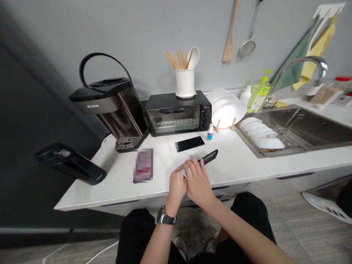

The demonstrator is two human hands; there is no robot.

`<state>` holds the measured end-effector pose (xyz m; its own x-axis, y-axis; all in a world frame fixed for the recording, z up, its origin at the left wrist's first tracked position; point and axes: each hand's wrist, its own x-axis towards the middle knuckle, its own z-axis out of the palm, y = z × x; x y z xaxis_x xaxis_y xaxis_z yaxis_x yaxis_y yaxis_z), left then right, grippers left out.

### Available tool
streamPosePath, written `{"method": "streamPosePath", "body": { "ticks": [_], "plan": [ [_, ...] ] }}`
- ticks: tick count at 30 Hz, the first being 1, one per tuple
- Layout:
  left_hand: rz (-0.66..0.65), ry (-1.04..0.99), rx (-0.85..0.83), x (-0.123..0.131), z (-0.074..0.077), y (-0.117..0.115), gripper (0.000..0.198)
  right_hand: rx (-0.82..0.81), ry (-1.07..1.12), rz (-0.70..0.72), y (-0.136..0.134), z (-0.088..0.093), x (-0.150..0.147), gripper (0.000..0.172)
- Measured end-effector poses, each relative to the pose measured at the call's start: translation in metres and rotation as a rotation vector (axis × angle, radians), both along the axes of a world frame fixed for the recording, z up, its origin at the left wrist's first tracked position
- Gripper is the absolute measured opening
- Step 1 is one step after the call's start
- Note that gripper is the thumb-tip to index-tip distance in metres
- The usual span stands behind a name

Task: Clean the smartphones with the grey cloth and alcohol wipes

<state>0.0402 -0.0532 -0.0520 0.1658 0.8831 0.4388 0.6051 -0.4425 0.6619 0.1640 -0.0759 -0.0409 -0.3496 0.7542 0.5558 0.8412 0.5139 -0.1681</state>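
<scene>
Head view: your left hand and right hand, pressed together, pinch a slim black phone, tilted over the white worktop.

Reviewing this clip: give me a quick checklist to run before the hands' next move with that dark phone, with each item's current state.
1. Both hands on the phone case: ok, left hand and right hand grip its near end.
2. Far end free of the second phone: ok, apart.
3. Small dropper bottle upright, out of the way: ok.
4. Counter edge margin: ok.
5. Grip firmness: cannot tell.
</scene>
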Motion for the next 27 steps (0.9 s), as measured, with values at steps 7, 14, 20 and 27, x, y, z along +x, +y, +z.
{"method": "streamPosePath", "body": {
  "ticks": [7, 14, 20, 27],
  "plan": [
    [0.006, 0.023, -0.005, 0.006, 0.003, 0.001, 0.02, 0.017, -0.022, -0.222, 0.05, 0.004, 0.069, 0.043],
    [0.024, 0.006, -0.002, 0.005, -0.003, 0.001, 0.026, 0.01, -0.006, -0.062, 0.009, 0.002, 0.007, 0.045],
    [0.008, 0.038, -0.009, 0.001, -0.002, -0.001, 0.022, 0.033, -0.031, -0.043, 0.023, -0.004, 0.038, 0.048],
    [0.004, 0.001, -0.013, 0.009, 0.004, 0.001, 0.022, 0.011, 0.04, -0.256, 0.044, 0.005, 0.058, 0.042]
  ]
}}
